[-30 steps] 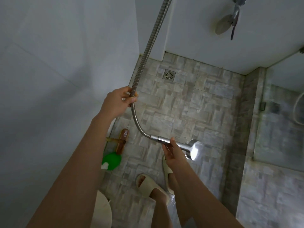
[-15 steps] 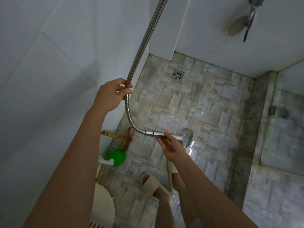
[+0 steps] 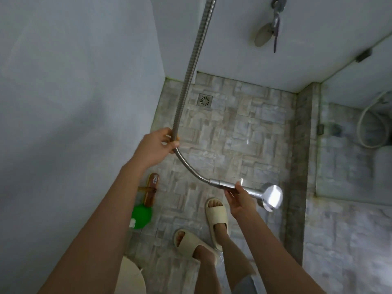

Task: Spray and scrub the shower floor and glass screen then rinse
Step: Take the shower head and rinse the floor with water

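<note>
My left hand grips the ribbed metal shower hose, which hangs down from above and bends toward the right. My right hand holds the chrome handle of the shower head, whose face points right, toward the glass screen. No water stream is plainly visible. The stone-patterned shower floor lies below, with a square drain near the far corner.
A brown scrub brush and a green bottle sit on the floor by the left wall. My feet in cream slippers stand under the hands. A raised tiled kerb runs along the screen. A wall fitting hangs on the far wall.
The shower head has swung so that its face turns right toward the glass. The camera has shifted, and both hands keep their hold on hose and handle.
</note>
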A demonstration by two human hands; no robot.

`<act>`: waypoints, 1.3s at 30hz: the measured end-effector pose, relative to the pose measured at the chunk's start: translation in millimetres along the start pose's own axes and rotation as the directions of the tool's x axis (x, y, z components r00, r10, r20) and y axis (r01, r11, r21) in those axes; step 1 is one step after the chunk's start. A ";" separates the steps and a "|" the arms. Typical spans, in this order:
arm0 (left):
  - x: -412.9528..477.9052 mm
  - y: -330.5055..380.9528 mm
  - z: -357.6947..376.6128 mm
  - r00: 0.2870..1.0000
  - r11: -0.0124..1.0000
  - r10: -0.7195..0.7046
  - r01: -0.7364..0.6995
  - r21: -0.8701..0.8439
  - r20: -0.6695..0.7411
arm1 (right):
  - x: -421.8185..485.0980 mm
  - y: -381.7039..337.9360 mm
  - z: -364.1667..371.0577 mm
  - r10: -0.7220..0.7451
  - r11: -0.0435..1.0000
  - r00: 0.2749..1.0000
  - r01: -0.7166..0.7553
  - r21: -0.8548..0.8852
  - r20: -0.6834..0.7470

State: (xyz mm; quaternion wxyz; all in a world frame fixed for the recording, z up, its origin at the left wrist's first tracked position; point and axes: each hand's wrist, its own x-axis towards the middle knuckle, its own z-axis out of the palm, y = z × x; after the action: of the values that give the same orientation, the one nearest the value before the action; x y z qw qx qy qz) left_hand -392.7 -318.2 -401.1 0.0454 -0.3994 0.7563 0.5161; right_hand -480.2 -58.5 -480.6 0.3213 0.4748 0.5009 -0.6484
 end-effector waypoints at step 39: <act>168.7 100.3 116.8 0.966 0.895 -0.242 0.188 -0.404 -0.088 | 91.4 -238.4 71.1 -0.393 0.919 0.903 0.387 0.070 0.174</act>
State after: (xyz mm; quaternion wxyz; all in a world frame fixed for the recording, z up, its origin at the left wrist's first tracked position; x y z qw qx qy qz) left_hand -612.3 -302.0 -461.7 -0.0304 -0.5158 0.5900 0.6204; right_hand -745.1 -51.4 -480.8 0.2220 0.3082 0.5430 -0.7489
